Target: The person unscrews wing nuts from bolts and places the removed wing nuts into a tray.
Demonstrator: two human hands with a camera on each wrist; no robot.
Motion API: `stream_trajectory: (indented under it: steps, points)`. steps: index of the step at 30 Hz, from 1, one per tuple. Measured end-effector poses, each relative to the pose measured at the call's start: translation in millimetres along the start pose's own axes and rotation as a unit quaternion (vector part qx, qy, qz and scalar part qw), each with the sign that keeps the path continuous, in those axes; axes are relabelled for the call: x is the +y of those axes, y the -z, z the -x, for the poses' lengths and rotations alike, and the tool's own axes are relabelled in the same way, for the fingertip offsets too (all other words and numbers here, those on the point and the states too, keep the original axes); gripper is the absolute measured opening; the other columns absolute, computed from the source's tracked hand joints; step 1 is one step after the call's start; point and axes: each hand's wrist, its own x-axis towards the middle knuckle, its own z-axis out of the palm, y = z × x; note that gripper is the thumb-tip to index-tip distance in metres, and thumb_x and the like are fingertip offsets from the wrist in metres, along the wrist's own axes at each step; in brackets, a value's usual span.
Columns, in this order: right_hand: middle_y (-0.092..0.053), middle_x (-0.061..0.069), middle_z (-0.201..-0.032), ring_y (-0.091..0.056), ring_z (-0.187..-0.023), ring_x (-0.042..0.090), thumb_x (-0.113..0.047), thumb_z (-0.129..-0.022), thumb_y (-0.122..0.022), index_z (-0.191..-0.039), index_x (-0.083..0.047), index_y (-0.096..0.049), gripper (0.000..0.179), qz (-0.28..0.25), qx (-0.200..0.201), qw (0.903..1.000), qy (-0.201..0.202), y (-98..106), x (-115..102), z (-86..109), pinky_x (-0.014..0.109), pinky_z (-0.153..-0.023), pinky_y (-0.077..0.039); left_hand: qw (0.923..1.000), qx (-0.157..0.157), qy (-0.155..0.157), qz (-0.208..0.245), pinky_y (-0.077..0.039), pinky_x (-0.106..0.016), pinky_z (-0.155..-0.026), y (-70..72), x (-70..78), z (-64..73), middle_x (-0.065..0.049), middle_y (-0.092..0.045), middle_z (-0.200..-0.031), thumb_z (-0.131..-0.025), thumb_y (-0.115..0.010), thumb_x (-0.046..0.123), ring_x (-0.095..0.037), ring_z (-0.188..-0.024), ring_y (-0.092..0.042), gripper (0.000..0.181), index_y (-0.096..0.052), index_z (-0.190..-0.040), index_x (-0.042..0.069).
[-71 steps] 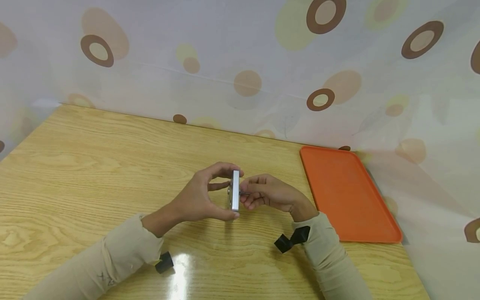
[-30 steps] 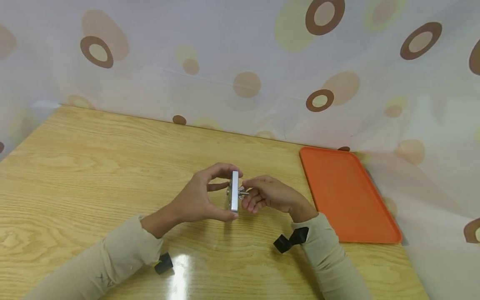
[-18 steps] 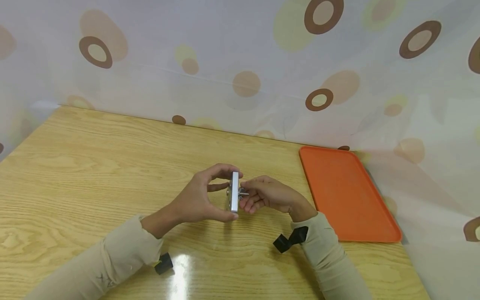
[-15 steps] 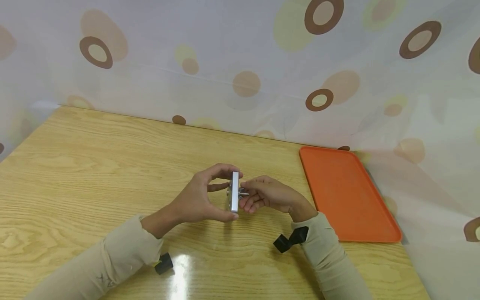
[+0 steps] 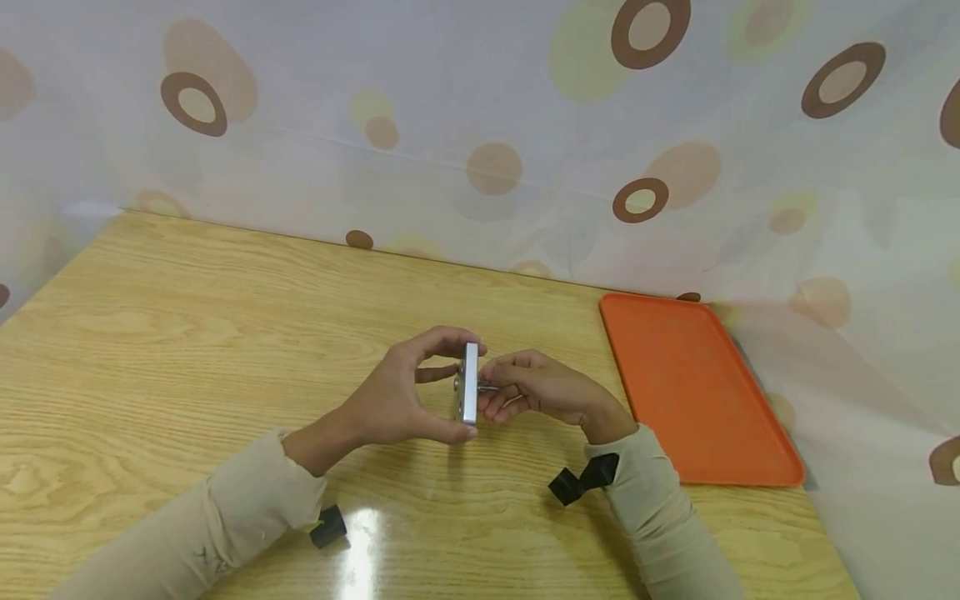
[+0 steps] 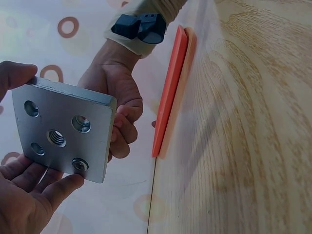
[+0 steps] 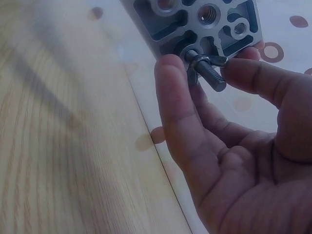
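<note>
My left hand (image 5: 393,393) grips a square metal plate (image 6: 68,129) by its edges, standing on edge above the table. The plate's smooth face, with a threaded centre hole and smaller corner holes, shows in the left wrist view. A bolt head (image 6: 80,165) sits in one corner hole, a left fingertip against it. From the ribbed back, the threaded bolt (image 7: 213,78) sticks out with a wing nut (image 7: 217,61) on it, close to the plate. My right hand (image 5: 551,387) pinches the wing nut, thumb on one wing and a finger at the other.
An orange tray (image 5: 697,392) lies at the right of the wood-grain table (image 5: 187,333). A pale patterned cloth (image 5: 435,108) hangs behind the table and along its right side. Each wrist wears a small black camera, such as the right wrist camera (image 5: 583,479).
The right fingers shift about the wing nut: a second ago they stood further off and showed more of it; now they are closed in on it. The left hand and plate stay nearly still.
</note>
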Motion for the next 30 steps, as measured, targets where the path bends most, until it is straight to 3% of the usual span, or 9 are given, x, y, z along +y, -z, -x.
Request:
stream_trajectory:
  steps: [9,17,30]
  points:
    - [-0.07,-0.001,-0.093,-0.069,-0.082,0.01,-0.015,-0.102,-0.052,-0.112,-0.002,-0.062,0.019,0.023,0.012,0.9996,0.007,2.2,0.6,0.5,0.026,-0.077,-0.063,1.0,-0.003,0.001,0.0,-0.052,-0.049,-0.108,0.1,-2.3,-2.2,-0.017,-0.058,-0.136,-0.068,-0.089,0.006,-0.031,-0.126,-0.057,0.078,-0.051,-0.136,0.007]
    - [-0.069,-0.002,-0.096,-0.068,-0.087,0.012,-0.013,-0.099,-0.059,-0.119,0.001,-0.057,0.025,0.043,0.002,0.9988,0.023,3.3,2.3,1.0,0.03,-0.081,-0.063,0.9999,0.0,0.011,-0.003,-0.052,-0.048,-0.108,-0.3,-2.7,-0.9,-0.012,-0.057,-0.135,-0.067,-0.089,0.006,-0.029,-0.127,-0.055,0.079,-0.051,-0.136,0.007]
    - [-0.076,-0.002,-0.086,-0.071,-0.073,0.007,-0.001,-0.095,-0.058,-0.127,0.008,-0.049,0.035,0.017,0.006,0.9996,0.022,0.5,0.2,1.3,0.021,-0.068,-0.063,0.9999,0.002,0.003,-0.01,-0.052,-0.047,-0.108,-0.3,-3.3,-1.3,-0.012,-0.057,-0.134,-0.067,-0.089,0.006,-0.029,-0.126,-0.056,0.079,-0.051,-0.136,0.007]
